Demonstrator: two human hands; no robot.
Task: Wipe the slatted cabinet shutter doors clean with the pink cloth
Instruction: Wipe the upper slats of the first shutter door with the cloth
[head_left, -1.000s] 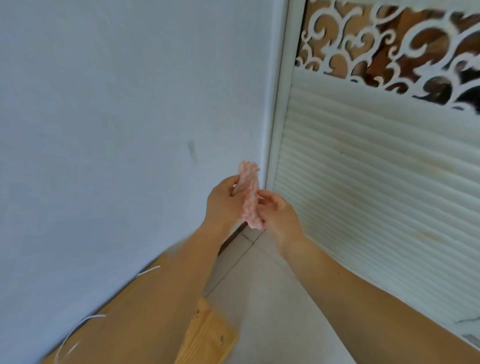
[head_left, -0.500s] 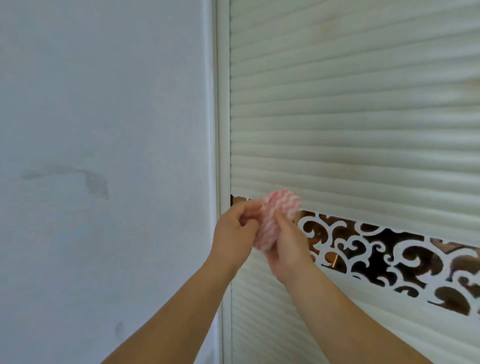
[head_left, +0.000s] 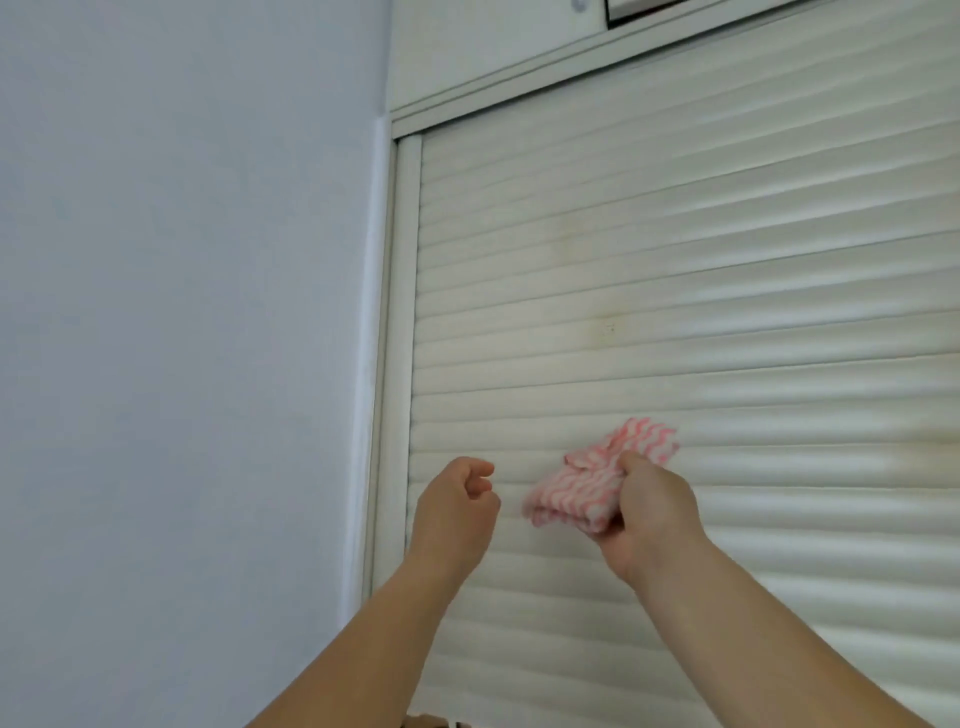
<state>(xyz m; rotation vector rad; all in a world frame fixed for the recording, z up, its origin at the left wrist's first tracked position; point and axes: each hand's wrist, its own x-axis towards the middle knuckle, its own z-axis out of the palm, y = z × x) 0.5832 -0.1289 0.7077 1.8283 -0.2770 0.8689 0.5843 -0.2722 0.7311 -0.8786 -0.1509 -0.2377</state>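
While my right hand (head_left: 652, 512) grips the folded pink cloth (head_left: 597, 480) just before the shutter door (head_left: 675, 270), my left hand (head_left: 454, 512) hangs loosely curled, empty; wiping seems about to begin, pressing cloth along slats.

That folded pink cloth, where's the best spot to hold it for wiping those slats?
Probably where the right hand grips the pink cloth now: at its lower right edge, coming from beneath, thumb on the near face. It is folded into a flat pad, so this grip seems to leave the rest free to meet the shutter door. The left hand holds nothing.
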